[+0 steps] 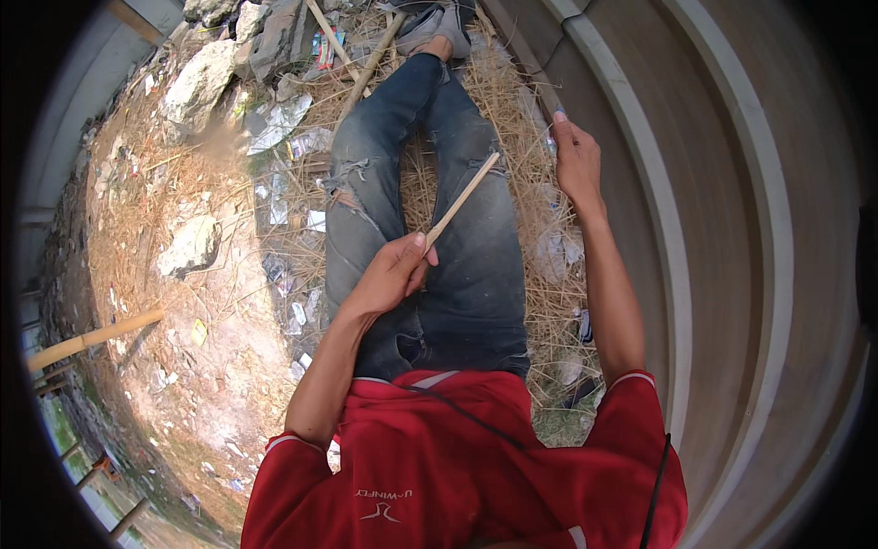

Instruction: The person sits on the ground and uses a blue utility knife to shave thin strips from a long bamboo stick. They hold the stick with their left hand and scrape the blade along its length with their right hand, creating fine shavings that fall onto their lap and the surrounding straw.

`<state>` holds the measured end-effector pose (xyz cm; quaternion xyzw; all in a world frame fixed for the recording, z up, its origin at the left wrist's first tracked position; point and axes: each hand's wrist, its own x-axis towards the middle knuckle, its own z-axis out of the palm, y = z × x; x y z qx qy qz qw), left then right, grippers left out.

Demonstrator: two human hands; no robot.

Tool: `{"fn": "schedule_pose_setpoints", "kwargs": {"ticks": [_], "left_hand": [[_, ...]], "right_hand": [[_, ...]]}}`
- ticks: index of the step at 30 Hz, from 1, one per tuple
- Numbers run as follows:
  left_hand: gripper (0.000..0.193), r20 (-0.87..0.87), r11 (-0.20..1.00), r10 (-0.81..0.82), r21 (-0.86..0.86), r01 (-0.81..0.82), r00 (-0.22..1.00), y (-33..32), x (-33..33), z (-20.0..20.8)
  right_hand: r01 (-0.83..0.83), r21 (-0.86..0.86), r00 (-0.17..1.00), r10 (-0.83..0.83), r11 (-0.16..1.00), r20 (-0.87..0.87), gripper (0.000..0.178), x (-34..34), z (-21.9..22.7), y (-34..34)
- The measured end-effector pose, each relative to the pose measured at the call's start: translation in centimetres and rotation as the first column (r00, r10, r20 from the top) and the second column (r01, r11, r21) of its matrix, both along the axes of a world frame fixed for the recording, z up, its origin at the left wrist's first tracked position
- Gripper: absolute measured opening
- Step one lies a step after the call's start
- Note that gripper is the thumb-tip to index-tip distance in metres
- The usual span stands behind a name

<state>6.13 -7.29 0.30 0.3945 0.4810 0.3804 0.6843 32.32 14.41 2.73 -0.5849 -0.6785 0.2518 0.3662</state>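
My left hand (393,270) is closed around the lower end of a thin, pale wooden stick (466,195). The stick slants up and to the right, over my dark, torn jeans (471,265). Farther ahead on the right, my right hand (578,165) is raised beside the corrugated wall (631,197). Its fingers are curled with the thumb pointing forward. A small pale and bluish bit shows by the fingers, but I cannot make out whether the hand holds it or it lies behind.
Dry straw (540,238) and litter surround my legs. Pale rocks (199,84) lie at the far left, another rock (190,245) nearer. Thin poles (370,69) lie by my shoe (444,32). A bamboo pole (96,339) juts in from the left.
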Motion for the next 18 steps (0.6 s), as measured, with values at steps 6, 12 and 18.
{"fn": "schedule_pose_setpoints", "kwargs": {"ticks": [6, 12, 18], "left_hand": [[0.043, -0.11, 0.99, 0.11, 0.098, -0.1, 0.988, 1.4, 0.7, 1.1], [0.04, -0.063, 0.99, 0.124, 0.072, -0.12, 0.99, 2.1, 0.9, 1.2], [0.041, 0.185, 0.982, 0.15, -0.141, -0.125, 0.971, 1.4, 0.6, 0.6]], "right_hand": [[-0.205, -0.11, 0.954, 0.173, 0.973, -0.245, 0.055, -2.1, 0.7, -4.4], [-0.392, -0.091, 0.909, 0.401, 0.916, 0.115, 0.046, -4.7, 1.7, -9.0], [-0.482, -0.117, 0.835, 0.496, 0.868, 0.238, 0.047, -5.4, 0.9, -9.5]]}}
